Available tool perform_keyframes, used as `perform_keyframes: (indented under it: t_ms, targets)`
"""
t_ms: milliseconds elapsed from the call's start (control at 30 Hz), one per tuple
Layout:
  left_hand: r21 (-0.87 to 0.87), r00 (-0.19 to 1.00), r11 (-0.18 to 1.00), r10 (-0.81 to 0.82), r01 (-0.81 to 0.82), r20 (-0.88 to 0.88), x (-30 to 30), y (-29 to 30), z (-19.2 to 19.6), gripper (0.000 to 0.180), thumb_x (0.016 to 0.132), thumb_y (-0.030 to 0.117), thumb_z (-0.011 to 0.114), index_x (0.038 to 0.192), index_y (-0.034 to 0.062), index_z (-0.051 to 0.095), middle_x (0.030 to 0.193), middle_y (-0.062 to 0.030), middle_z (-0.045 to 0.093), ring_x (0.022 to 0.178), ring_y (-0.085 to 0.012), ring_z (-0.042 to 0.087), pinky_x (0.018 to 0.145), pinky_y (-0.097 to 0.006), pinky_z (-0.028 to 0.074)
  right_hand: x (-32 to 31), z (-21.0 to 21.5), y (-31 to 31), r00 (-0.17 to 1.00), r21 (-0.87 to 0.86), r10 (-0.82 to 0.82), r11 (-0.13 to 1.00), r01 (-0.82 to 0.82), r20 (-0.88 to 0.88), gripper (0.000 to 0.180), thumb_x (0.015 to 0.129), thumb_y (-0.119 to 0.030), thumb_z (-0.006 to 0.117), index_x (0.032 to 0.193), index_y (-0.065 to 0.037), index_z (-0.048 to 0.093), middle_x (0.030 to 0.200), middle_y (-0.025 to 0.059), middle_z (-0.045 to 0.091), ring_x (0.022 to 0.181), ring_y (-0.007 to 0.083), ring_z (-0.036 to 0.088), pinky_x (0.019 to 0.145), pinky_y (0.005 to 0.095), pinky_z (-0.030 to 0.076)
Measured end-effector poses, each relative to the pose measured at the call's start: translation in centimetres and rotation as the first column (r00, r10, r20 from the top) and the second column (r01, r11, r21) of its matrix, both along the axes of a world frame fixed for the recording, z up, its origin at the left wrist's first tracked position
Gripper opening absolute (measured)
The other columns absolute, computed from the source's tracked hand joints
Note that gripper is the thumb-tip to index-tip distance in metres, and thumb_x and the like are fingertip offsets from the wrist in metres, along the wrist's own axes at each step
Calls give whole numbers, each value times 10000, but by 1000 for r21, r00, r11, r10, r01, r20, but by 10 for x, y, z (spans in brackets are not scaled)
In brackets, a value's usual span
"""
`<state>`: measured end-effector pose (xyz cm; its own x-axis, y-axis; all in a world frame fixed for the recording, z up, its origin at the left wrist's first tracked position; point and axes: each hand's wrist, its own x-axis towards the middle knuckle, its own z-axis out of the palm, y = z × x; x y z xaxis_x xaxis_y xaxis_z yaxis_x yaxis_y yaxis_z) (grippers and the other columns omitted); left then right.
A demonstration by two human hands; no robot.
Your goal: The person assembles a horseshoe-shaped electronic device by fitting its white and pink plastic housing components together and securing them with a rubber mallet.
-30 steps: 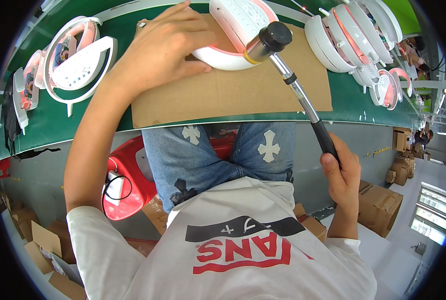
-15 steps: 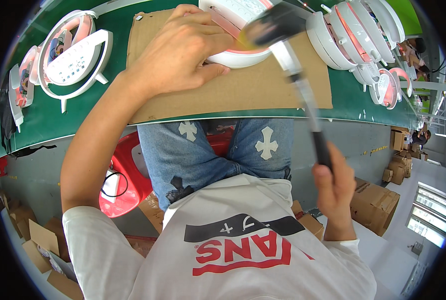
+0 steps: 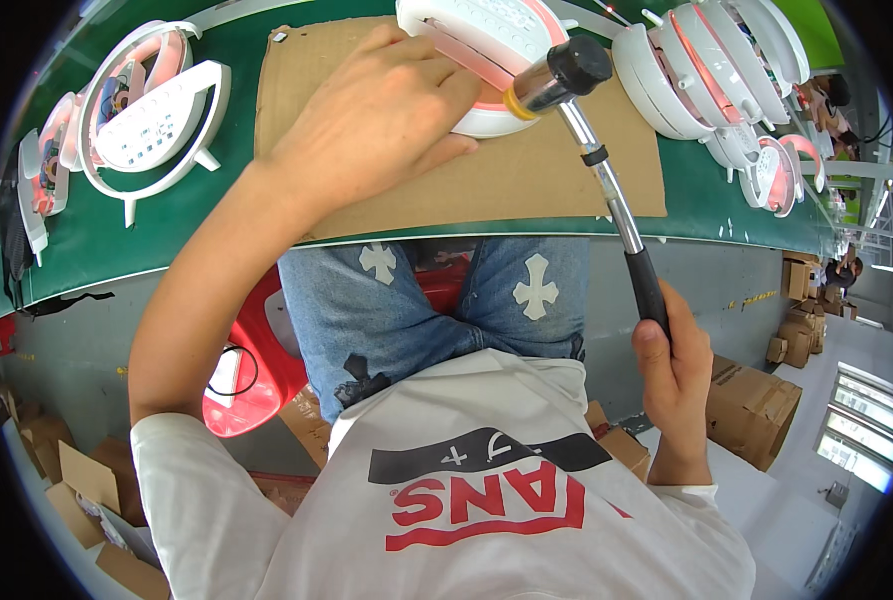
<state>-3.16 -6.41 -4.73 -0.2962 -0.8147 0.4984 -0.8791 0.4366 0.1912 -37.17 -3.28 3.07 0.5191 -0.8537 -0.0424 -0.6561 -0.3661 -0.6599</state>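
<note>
Top centre: left hand (image 3: 371,120) pressing white/pink shell (image 3: 476,55) onto cardboard sheet (image 3: 526,170), grip closed on it. Right hand (image 3: 674,375) gripping mallet (image 3: 606,190), head touching shell. More shells (image 3: 686,65) upper right, frames (image 3: 151,115) upper left, lying on green worktop (image 3: 96,245).

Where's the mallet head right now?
Head view, upper right of centre: the mallet head is by the white-and-pink part on the cardboard, just right of the left hand.
</note>
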Motion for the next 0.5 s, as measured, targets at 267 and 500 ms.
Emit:
perform_keyframes:
  t_ms: [267, 500]
  targets:
    - [79, 992, 994, -61, 69, -108, 27, -2, 0, 378, 706, 179, 812, 1046, 49, 710, 1117, -108, 681, 1098, -320, 591, 987, -422, 450, -7, -3, -12, 998, 35, 26, 999, -28, 63, 355, 1008, -181, 585, 1260, 69, 575, 678, 58, 535, 561, 122, 475, 526, 269, 351]
    - [145, 981, 984, -74, 100, -177, 18, -6, 1, 413, 728, 158, 799, 1112, 36, 706, 1067, -155, 698, 1078, -354, 588, 961, -447, 471, -12, -10, -5, 979, -190, 125, 977, -93, 161, 397, 1018, -229, 571, 1289, 61, 575, 692, 32, 535, 568, 92, 471, 535, 249, 365]
